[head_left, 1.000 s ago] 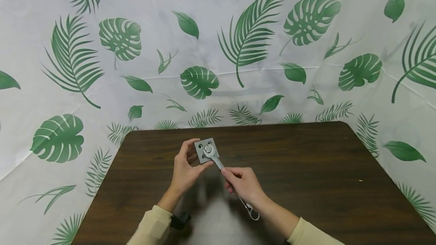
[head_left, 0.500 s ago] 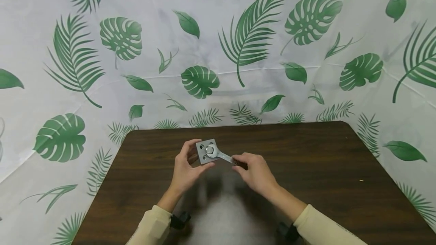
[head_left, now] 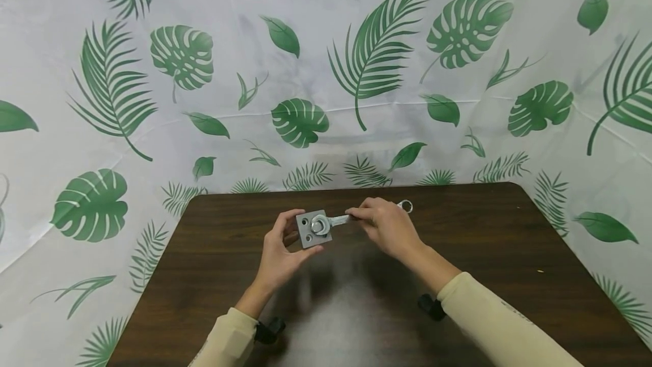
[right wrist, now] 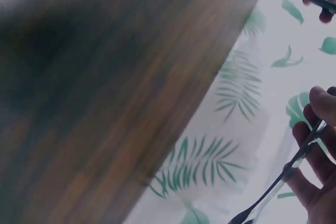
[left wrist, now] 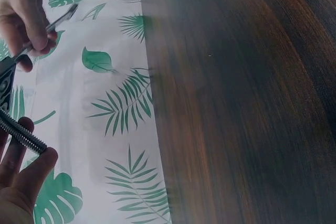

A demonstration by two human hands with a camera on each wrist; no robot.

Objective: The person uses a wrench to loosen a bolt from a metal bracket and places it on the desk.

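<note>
My left hand (head_left: 279,256) grips a small grey metal plate (head_left: 305,230) by its edges, with thumb and fingers on opposite sides. Round holes pierce the plate, and a bolt head (head_left: 318,225) stands at its middle right. From the plate's other side projects the bolt's long threaded shank (left wrist: 23,136), near the left fingers in the left wrist view. A silver combination wrench (head_left: 340,220) has its open end around the bolt head. My right hand (head_left: 389,228) pinches the wrench handle between thumb and fingers, hiding its middle; the ring end shows beyond the hand.
Both hands are above a dark wood-grain table (head_left: 489,310). A tiny yellowish bit (head_left: 540,271) lies on it at right. A white leaf-print cloth (head_left: 229,61) hangs behind and at both sides. Dark camera mounts (head_left: 270,330) sit at the wrists.
The right hand has swung the wrench handle from lower right up to level right, counterclockwise about the bolt head. The left hand and plate have stayed almost in place.
</note>
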